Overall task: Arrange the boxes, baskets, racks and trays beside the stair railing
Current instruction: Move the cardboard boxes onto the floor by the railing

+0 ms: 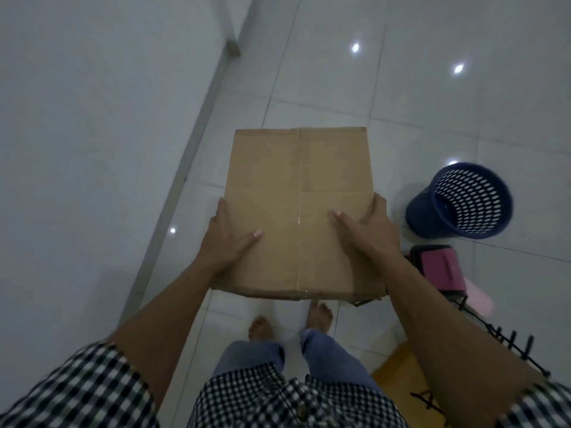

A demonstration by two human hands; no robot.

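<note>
A closed brown cardboard box (296, 193), taped along its middle seam, is held in the air above the white tiled floor in front of me. My left hand (227, 242) grips its left side with the thumb lying on the top face. My right hand (367, 230) grips the right side, thumb on top as well. The fingers of both hands are hidden under the box's sides. My bare feet stand just behind the box.
A blue perforated basket (460, 202) stands on the floor to the right. Behind it lie a pink and black item (438, 267), a black wire rack (506, 338) and a yellow thing (398, 375). A white wall (92, 149) runs along the left.
</note>
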